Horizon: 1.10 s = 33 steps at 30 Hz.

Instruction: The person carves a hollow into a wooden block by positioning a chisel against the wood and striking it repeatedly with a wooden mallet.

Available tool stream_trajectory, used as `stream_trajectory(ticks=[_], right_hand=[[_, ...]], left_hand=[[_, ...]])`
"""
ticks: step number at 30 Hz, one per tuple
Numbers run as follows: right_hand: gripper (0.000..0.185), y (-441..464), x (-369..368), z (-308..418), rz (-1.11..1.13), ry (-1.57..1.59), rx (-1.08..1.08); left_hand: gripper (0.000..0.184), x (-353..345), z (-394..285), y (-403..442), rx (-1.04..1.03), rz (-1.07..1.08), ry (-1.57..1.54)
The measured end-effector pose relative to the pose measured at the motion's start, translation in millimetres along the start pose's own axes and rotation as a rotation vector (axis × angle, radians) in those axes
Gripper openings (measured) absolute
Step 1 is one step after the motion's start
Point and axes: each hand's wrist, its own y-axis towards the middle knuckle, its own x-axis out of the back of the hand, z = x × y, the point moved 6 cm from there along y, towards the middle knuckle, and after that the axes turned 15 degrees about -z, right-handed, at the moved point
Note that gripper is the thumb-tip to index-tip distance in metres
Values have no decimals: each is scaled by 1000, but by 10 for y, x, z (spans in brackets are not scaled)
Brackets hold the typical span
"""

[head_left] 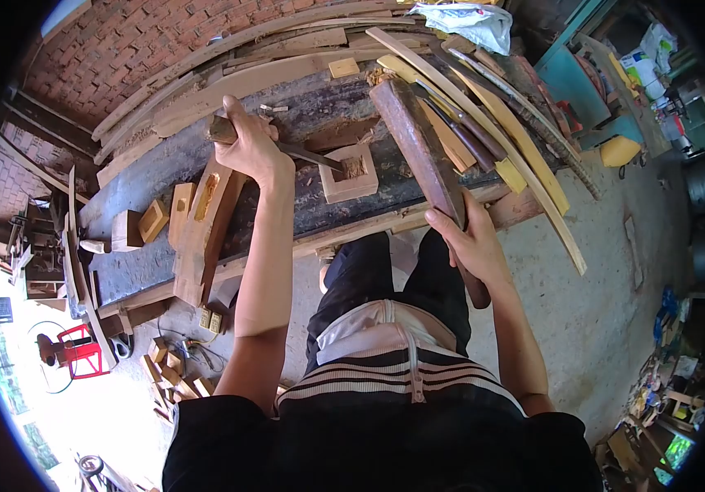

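Note:
My left hand [254,148] is wrapped round the wooden handle of a chisel [311,156]. The blade slants down to the right, and its tip is inside the hollow of a square wooden block [351,187] with shavings in it. In my right hand [474,238] is a long, dark wooden mallet [414,131], gripped low, with its thick end over the bench right of the block. Mallet and block are apart. Left of the block, below my left hand, a long mortised timber [213,213] lies across the bench edge.
Several small wood blocks [153,221] stand on the dark workbench [135,271] at left. Chisels with dark handles [479,135] and long wood strips [549,176] lie at right. Boards [246,82] line the back by a brick wall. Offcuts [173,369] and a red stool [83,353] are on the floor.

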Motion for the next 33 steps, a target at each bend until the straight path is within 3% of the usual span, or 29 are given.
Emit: stream_trajectory(ticks=[8,33], right_hand=[[63,-11,-9,-58,-12,-17,-30],[61,-35,-8,-136,-16,-14,-31]], left_hand=[[36,-47,-94,-34,-91,65,4],[36,-91,-117,-74,-75,137,-5]])
